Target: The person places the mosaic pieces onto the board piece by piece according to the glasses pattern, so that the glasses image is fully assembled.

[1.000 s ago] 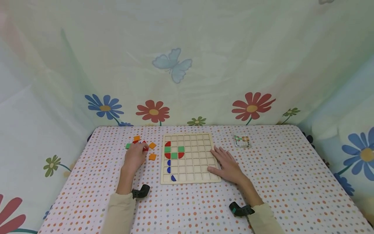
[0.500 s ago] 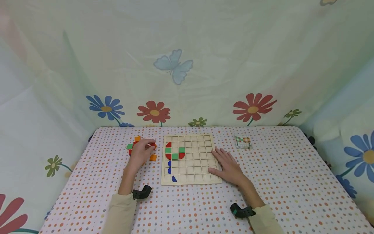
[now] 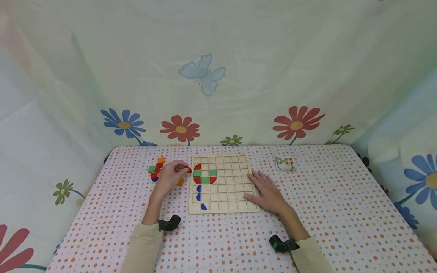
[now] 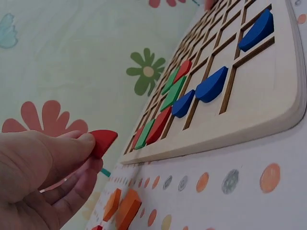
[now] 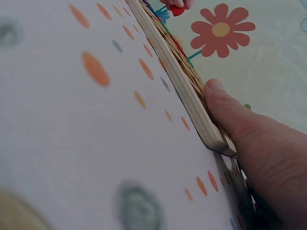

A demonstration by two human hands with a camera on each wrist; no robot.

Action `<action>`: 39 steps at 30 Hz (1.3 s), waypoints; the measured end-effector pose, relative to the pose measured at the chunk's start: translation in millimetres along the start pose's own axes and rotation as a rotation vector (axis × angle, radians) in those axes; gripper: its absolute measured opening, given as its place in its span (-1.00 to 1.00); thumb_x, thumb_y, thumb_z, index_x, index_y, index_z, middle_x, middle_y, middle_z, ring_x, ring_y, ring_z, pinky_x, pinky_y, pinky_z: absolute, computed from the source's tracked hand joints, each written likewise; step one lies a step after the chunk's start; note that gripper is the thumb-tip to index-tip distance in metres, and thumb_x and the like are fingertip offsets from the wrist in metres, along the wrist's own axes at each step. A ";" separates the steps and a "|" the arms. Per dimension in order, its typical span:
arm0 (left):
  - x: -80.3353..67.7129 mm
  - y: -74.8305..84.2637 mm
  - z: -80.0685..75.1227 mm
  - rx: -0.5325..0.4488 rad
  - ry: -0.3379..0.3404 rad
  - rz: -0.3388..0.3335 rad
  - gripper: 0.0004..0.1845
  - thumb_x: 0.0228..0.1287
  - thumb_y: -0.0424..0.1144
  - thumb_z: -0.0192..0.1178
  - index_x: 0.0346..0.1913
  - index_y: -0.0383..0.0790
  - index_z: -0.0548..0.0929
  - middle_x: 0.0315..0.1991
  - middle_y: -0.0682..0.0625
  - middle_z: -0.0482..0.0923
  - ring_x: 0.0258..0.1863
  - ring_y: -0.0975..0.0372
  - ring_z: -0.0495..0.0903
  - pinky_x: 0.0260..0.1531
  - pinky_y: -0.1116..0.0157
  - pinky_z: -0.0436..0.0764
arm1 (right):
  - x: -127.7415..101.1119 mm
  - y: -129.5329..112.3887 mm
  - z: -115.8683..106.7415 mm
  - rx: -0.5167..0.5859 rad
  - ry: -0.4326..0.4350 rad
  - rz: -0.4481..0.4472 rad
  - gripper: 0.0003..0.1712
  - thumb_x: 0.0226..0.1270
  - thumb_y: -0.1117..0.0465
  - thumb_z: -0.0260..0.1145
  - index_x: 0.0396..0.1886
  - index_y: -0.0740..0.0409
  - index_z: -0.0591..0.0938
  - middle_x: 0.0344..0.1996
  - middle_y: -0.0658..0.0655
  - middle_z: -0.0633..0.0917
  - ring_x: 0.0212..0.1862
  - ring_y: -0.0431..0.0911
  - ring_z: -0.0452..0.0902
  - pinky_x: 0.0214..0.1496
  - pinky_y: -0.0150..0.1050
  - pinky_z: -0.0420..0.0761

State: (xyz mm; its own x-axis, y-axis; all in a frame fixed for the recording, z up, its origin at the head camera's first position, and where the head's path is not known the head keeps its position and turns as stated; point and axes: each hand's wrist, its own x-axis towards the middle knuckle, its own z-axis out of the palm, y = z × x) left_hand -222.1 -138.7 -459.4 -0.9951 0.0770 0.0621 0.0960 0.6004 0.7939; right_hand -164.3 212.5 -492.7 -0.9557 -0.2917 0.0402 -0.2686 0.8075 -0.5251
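the left hand pinches a red quarter-circle tile between thumb and fingertips, held just off the left edge of the wooden grid board, near its top corner. the tile looks small, light, stiff and smooth, best held by its flat faces. the right hand lies flat, fingers straight, on the board's right edge, holding nothing
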 end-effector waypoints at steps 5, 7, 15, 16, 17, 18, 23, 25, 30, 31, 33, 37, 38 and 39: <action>6.4 7.6 9.0 -0.022 -0.042 0.060 -0.79 0.33 -0.22 0.23 -0.03 -0.18 0.67 -0.14 -0.07 0.69 -0.14 0.13 0.64 -0.07 0.19 0.64 | 0.5 1.4 -2.6 0.001 0.005 0.005 -0.03 0.21 -0.24 0.30 0.50 0.10 0.21 0.53 0.23 0.11 0.56 0.21 -0.10 0.54 0.20 -0.15; 9.4 11.8 13.4 -0.017 -0.055 0.092 -0.78 0.34 -0.25 0.22 0.00 -0.18 0.68 -0.12 -0.07 0.68 -0.14 0.14 0.64 -0.08 0.20 0.63 | 0.8 1.5 -2.7 -0.004 0.007 0.002 -0.03 0.21 -0.24 0.29 0.50 0.10 0.21 0.53 0.23 0.12 0.56 0.21 -0.10 0.54 0.20 -0.15; 25.1 29.3 38.7 0.058 -0.108 0.213 -0.77 0.37 -0.30 0.16 -0.01 -0.25 0.71 -0.07 -0.09 0.63 -0.13 0.10 0.63 -0.11 0.18 0.63 | 0.7 -0.7 -0.9 -0.001 -0.006 0.015 -0.02 0.20 -0.25 0.30 0.50 0.09 0.21 0.53 0.21 0.12 0.56 0.19 -0.10 0.54 0.18 -0.14; 26.9 30.8 42.5 0.069 -0.113 0.226 -0.77 0.37 -0.30 0.16 -0.01 -0.26 0.71 -0.07 -0.10 0.62 -0.13 0.10 0.63 -0.12 0.18 0.62 | 0.7 -1.0 -0.5 -0.004 -0.007 0.016 -0.02 0.20 -0.25 0.30 0.50 0.08 0.21 0.53 0.21 0.12 0.56 0.19 -0.09 0.54 0.18 -0.14; 28.7 32.2 46.1 0.081 -0.112 0.238 -0.77 0.37 -0.31 0.16 -0.02 -0.26 0.71 -0.07 -0.10 0.62 -0.13 0.10 0.62 -0.13 0.18 0.62 | 0.7 -1.4 -0.2 -0.003 -0.009 0.018 -0.02 0.20 -0.24 0.31 0.50 0.08 0.21 0.53 0.20 0.12 0.56 0.19 -0.10 0.54 0.19 -0.14; 30.4 33.5 49.6 0.100 -0.110 0.246 -0.78 0.37 -0.31 0.16 -0.02 -0.26 0.72 -0.07 -0.11 0.61 -0.14 0.10 0.61 -0.15 0.20 0.61 | 0.7 -1.9 0.1 -0.005 -0.011 0.019 -0.02 0.20 -0.24 0.30 0.51 0.07 0.20 0.54 0.19 0.11 0.56 0.19 -0.10 0.54 0.19 -0.14; 34.8 39.2 60.7 0.185 -0.099 0.274 -0.79 0.37 -0.34 0.15 -0.04 -0.26 0.73 -0.13 -0.11 0.59 -0.20 0.11 0.58 -0.26 0.28 0.56 | 0.8 -2.4 1.7 -0.010 -0.016 0.023 -0.01 0.20 -0.26 0.30 0.51 0.05 0.18 0.54 0.17 0.10 0.57 0.17 -0.11 0.55 0.17 -0.14; 35.2 39.7 62.4 0.220 -0.105 0.299 -0.79 0.37 -0.35 0.15 -0.05 -0.25 0.73 -0.15 -0.10 0.59 -0.21 0.13 0.58 -0.29 0.31 0.57 | 0.9 -1.9 1.9 -0.016 -0.011 0.025 0.00 0.20 -0.27 0.30 0.51 0.05 0.18 0.54 0.17 0.10 0.57 0.16 -0.10 0.55 0.17 -0.14; 34.8 38.3 64.1 0.272 -0.105 0.354 -0.81 0.35 -0.36 0.17 -0.10 -0.21 0.76 -0.20 -0.05 0.60 -0.23 0.17 0.59 -0.28 0.31 0.59 | 1.1 -0.8 1.3 -0.024 -0.004 0.024 -0.01 0.20 -0.26 0.29 0.51 0.06 0.18 0.54 0.18 0.10 0.57 0.17 -0.10 0.55 0.17 -0.13; 34.7 38.0 64.4 0.284 -0.099 0.361 -0.82 0.33 -0.35 0.19 -0.12 -0.20 0.77 -0.20 -0.04 0.61 -0.23 0.17 0.59 -0.26 0.31 0.60 | 1.2 -0.7 1.3 -0.026 -0.003 0.024 -0.01 0.20 -0.27 0.29 0.51 0.06 0.19 0.54 0.18 0.11 0.57 0.17 -0.10 0.55 0.17 -0.13; 34.7 37.2 65.3 0.314 -0.088 0.371 -0.83 0.31 -0.34 0.21 -0.13 -0.19 0.77 -0.20 -0.03 0.61 -0.21 0.17 0.59 -0.23 0.30 0.61 | 1.1 -0.5 1.4 -0.029 -0.001 0.023 -0.01 0.20 -0.27 0.29 0.51 0.07 0.19 0.54 0.19 0.11 0.56 0.18 -0.09 0.55 0.17 -0.12; 35.6 36.2 67.1 0.369 -0.072 0.387 -0.83 0.30 -0.34 0.23 -0.12 -0.18 0.78 -0.17 -0.02 0.60 -0.16 0.16 0.58 -0.21 0.29 0.61 | 0.6 -0.2 1.4 -0.026 0.003 0.025 -0.01 0.19 -0.26 0.30 0.50 0.08 0.20 0.54 0.19 0.12 0.56 0.18 -0.09 0.55 0.17 -0.12; 35.9 36.1 67.4 0.380 -0.068 0.389 -0.82 0.30 -0.34 0.23 -0.12 -0.18 0.78 -0.17 -0.02 0.60 -0.16 0.16 0.58 -0.22 0.30 0.61 | 0.5 -0.2 1.3 -0.024 0.003 0.024 -0.01 0.19 -0.26 0.30 0.50 0.08 0.20 0.54 0.19 0.12 0.56 0.18 -0.09 0.55 0.17 -0.13; 36.0 36.3 67.4 0.388 -0.065 0.388 -0.82 0.30 -0.35 0.23 -0.11 -0.18 0.77 -0.17 -0.03 0.60 -0.17 0.16 0.58 -0.22 0.30 0.61 | 0.4 -0.3 1.0 -0.027 0.004 0.022 -0.01 0.19 -0.26 0.30 0.50 0.08 0.20 0.54 0.19 0.12 0.56 0.18 -0.09 0.55 0.17 -0.12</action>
State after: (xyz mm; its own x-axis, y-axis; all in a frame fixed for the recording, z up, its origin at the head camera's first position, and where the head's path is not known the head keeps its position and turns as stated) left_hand -252.9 -60.5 -469.2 -0.8824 0.3930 0.2587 0.4698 0.7662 0.4385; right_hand -164.4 211.6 -493.4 -0.9618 -0.2719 0.0321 -0.2506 0.8271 -0.5030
